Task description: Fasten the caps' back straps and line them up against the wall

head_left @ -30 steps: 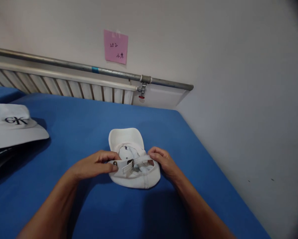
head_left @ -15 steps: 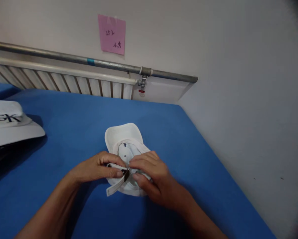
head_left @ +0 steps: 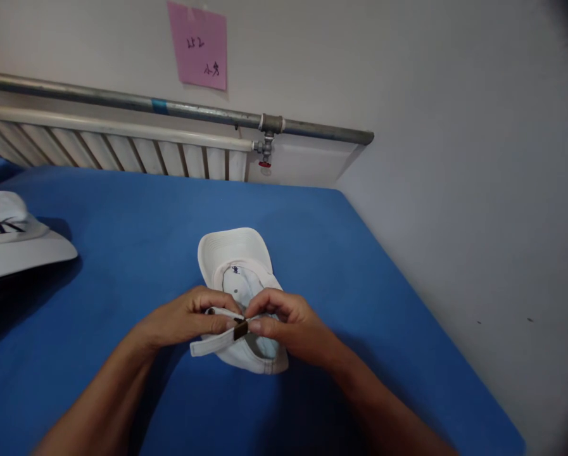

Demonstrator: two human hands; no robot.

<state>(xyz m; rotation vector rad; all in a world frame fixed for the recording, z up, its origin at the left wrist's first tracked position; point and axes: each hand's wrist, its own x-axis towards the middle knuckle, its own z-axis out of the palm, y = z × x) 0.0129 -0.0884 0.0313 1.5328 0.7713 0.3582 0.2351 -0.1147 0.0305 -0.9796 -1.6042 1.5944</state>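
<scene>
Both forearms come up from the bottom edge and meet at lower centre. The left hand (head_left: 183,320) has its grip closed on the white strap (head_left: 206,345), thumb on top just left of the dark buckle (head_left: 240,329). The right hand (head_left: 288,326) has its grip pinched on the same strap just right of the buckle, so the thumbs nearly touch.

Vs 1 s ago: the right hand was at the far right of the cap's back opening, well apart from the left; now it's in at the buckle. Vs 0.5 s ago: the right fingers were spread over the cap, now curled into a tight pinch. The strap's loose end lies flatter, pointing to lower left, w/ more of it sticking out past the left hand. The view has also tipped down a bit.

The cap (head_left: 236,250) is white and lies upside down on the blue surface (head_left: 340,266), centre frame. Its brim points away, toward the wall, and its back is under the hands. The inside shows, w/ a small dark mark near the brim.

At the left edge lies a white bucket hat (head_left: 18,250) w/ black lettering, partly cut off. Behind the surface is a white radiator (head_left: 98,149), a grey pipe (head_left: 113,100) above it, and a pink note (head_left: 198,44) on the wall at top.
</scene>
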